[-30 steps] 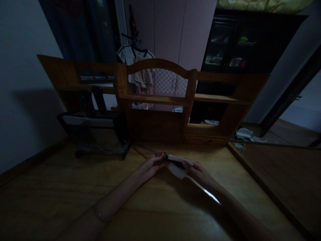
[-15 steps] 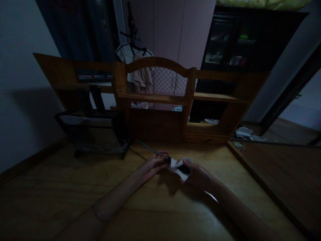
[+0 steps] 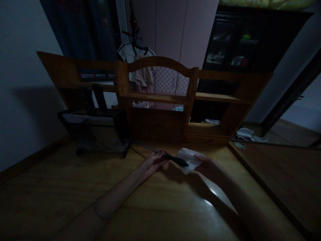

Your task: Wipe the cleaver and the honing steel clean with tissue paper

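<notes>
My left hand is closed around a sharpening steel, near where its thin grey rod meets the black handle. The rod points away to the left, toward a dark knife holder. The handle's rounded end points right, over a white tissue. My right hand pinches that tissue by its right side, with the sheet spread behind the handle end. Whether the tissue touches the handle I cannot tell. Black knife handles stick up from the holder.
Both hands are above a glossy wooden table. A wooden shelf unit rises along its back edge. White papers lie beyond the right side. Hanging clothes and a dark cabinet stand further behind. The room is dim.
My right hand has moved right and slightly up, drawing the tissue off the handle, which is now uncovered. The tissue has opened out flatter. My left hand keeps its grip.
</notes>
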{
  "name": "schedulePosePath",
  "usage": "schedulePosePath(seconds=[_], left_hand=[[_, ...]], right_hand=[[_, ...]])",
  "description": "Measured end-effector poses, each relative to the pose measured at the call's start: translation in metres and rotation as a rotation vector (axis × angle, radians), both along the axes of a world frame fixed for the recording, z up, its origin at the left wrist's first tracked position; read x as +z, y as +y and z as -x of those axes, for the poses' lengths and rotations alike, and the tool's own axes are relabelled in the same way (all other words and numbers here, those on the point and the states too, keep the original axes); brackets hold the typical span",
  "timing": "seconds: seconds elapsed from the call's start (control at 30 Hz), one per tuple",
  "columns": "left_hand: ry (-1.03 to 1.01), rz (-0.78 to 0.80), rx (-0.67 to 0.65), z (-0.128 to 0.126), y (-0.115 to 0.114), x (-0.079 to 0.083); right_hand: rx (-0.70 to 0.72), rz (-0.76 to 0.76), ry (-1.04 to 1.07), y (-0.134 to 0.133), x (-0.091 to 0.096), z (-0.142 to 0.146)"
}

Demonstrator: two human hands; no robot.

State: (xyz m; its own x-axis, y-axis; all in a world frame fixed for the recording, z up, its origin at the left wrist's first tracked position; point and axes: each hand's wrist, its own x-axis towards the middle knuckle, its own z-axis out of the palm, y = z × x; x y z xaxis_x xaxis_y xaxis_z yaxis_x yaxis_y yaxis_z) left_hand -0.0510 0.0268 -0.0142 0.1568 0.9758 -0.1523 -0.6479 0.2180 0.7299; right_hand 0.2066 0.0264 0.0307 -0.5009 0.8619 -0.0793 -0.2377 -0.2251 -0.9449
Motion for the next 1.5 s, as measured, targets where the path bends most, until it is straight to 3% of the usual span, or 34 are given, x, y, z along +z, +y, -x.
schedulePosePath(seconds=[0.1, 0.27, 0.6, 0.7, 0.87, 1.0, 1.07, 1.13, 1.2, 1.23, 1.33, 1.5], left_hand=[[0.007, -0.013, 0.005, 0.0, 0.001, 0.0], [0.049, -0.048, -0.027, -0.004, -0.004, 0.001], [0.06, -0.065, -0.033, -0.003, 0.0, -0.004], [0.07, -0.06, -0.019, -0.003, 0.0, -0.006], [0.102, -0.07, 0.006, -0.003, 0.001, -0.008], [0.098, -0.055, 0.01, -0.003, -0.001, -0.007], [0.096, -0.021, -0.001, -0.003, -0.002, -0.005], [0.102, 0.015, -0.029, -0.002, -0.002, -0.004], [0.098, 0.033, -0.063, 0.0, -0.001, -0.004], [0.09, 0.036, -0.076, 0.001, 0.0, -0.004], [0.051, 0.022, -0.108, 0.003, 0.002, -0.006], [0.036, -0.002, -0.114, 0.002, 0.0, -0.004]], right_hand=[[-0.025, -0.069, -0.031, 0.0, -0.008, 0.005], [0.089, -0.126, -0.078, -0.011, -0.016, 0.025], [0.02, -0.232, -0.154, -0.018, -0.004, 0.022], [-0.002, -0.368, -0.286, -0.024, 0.004, 0.02], [0.099, -0.692, -0.394, -0.037, 0.019, 0.02], [0.122, -0.805, -0.452, -0.04, 0.021, 0.02], [0.105, -0.784, -0.45, -0.038, 0.018, 0.018], [0.03, -0.673, -0.398, -0.034, 0.012, 0.015], [-0.137, -0.485, -0.307, -0.028, 0.002, 0.009], [-0.287, -0.356, -0.248, -0.023, -0.003, 0.006], [-0.462, -0.249, -0.192, -0.01, -0.018, 0.0], [-0.364, -0.062, -0.134, -0.001, -0.029, 0.013]])
